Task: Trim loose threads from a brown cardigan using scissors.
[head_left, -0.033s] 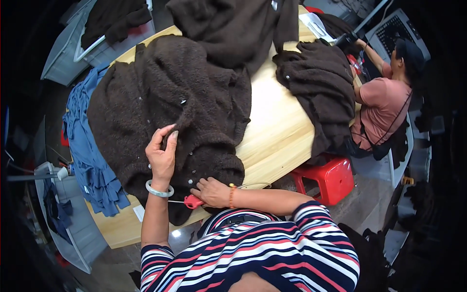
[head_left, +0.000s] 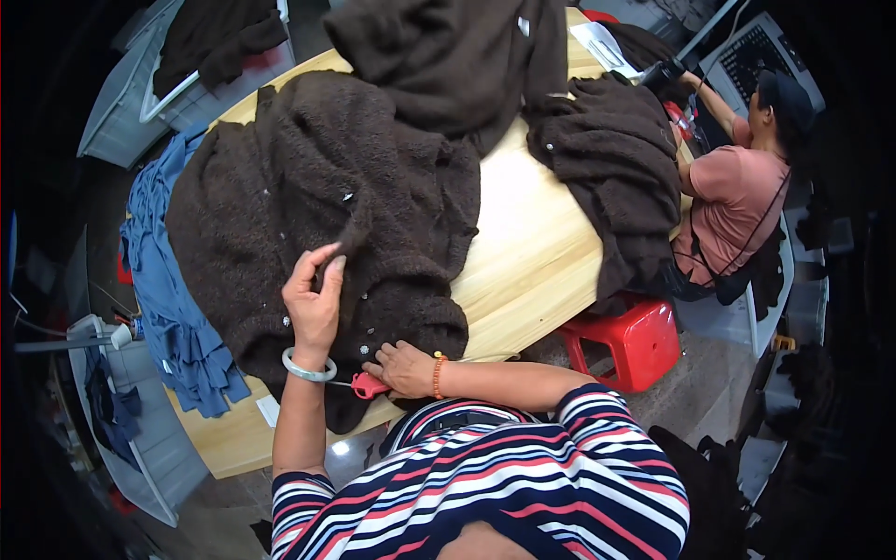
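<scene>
A dark brown fuzzy knit garment (head_left: 317, 140) lies bunched across the table before me, with several small shiny button-like pieces on it. My left hand (head_left: 314, 308) is over its near part, wearing a pale bangle. Thumb and forefinger close on what looks like a fold of the garment, though the fingertips partly hide it. My right hand (head_left: 406, 370) rests with curled fingers on the garment's near edge. A red-handled tool (head_left: 367, 385) juts from under it, its thin metal shaft pointing left; it resembles small scissors. The palm hides the rest of its grip.
More brown garments lie at the far side (head_left: 457, 65) and right (head_left: 611, 149) of the wooden table (head_left: 532, 243). Blue cloth (head_left: 173, 271) hangs over the left edge. A person in pink (head_left: 737, 196) works at right, near a red stool (head_left: 630, 345). Bins (head_left: 140, 439) stand around.
Both hands keep nearly the same place and grip. The red-handled tool has turned slightly. The far brown garment has shifted a little left.
</scene>
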Action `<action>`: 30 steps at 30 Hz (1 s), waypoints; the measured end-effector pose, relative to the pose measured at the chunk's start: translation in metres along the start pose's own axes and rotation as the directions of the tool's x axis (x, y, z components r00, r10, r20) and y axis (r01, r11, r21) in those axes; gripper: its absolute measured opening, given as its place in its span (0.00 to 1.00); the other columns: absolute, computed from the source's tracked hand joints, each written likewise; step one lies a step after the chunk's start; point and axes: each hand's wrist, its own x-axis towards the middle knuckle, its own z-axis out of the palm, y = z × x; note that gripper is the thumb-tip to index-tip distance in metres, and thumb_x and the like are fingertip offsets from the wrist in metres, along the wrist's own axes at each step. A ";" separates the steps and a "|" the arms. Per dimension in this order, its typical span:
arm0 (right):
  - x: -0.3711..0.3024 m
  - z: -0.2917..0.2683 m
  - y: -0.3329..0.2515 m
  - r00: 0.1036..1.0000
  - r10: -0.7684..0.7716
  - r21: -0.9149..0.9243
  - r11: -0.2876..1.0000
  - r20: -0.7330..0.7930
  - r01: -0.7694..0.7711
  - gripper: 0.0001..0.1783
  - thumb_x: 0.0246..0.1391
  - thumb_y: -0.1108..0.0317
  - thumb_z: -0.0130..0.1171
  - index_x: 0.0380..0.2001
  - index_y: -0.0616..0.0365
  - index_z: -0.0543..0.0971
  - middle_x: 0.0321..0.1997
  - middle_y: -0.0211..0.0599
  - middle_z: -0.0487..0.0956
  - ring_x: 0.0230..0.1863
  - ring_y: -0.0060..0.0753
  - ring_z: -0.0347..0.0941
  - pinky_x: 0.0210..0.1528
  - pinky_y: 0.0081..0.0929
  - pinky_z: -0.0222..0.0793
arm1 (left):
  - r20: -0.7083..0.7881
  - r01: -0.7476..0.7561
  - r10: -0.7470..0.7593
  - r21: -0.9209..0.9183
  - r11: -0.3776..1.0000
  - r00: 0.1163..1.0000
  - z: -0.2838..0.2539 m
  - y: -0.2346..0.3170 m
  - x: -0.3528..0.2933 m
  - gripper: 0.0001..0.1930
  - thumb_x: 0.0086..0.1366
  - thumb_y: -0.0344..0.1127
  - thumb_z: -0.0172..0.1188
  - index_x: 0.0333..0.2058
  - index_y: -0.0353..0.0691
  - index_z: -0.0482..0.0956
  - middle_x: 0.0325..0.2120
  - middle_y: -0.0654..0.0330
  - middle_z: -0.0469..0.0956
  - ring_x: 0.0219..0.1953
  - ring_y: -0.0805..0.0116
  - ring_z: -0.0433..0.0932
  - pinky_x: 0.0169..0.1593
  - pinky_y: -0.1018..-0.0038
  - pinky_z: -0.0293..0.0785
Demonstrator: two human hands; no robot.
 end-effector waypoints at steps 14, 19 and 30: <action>-0.044 -0.029 0.181 0.768 0.465 0.160 0.883 -0.441 -0.442 0.39 0.34 0.71 0.67 0.57 0.52 0.69 0.55 0.44 0.69 0.58 0.46 0.62 0.60 0.43 0.55 | 0.038 -0.124 0.183 0.866 0.485 0.982 0.018 -0.032 -0.054 0.32 0.50 0.29 0.66 0.56 0.43 0.69 0.53 0.47 0.68 0.57 0.47 0.65 0.59 0.55 0.61; -0.045 -0.027 0.204 0.793 0.518 0.349 0.843 -0.320 -0.409 0.22 0.35 0.72 0.57 0.41 0.53 0.79 0.34 0.43 0.79 0.45 0.49 0.74 0.54 0.45 0.63 | 0.039 -0.115 0.122 0.687 0.718 0.992 0.004 -0.027 -0.023 0.08 0.55 0.22 0.56 0.35 0.35 0.77 0.35 0.49 0.74 0.40 0.49 0.74 0.44 0.63 0.72; -0.195 -0.333 0.123 0.738 0.234 0.403 0.913 -0.633 0.057 0.23 0.32 0.82 0.57 0.40 0.65 0.77 0.38 0.45 0.80 0.39 0.38 0.78 0.44 0.28 0.72 | 0.260 -0.465 0.498 -0.182 0.867 0.827 0.086 0.240 0.145 0.08 0.68 0.27 0.48 0.41 0.31 0.75 0.38 0.61 0.76 0.41 0.75 0.74 0.48 0.79 0.69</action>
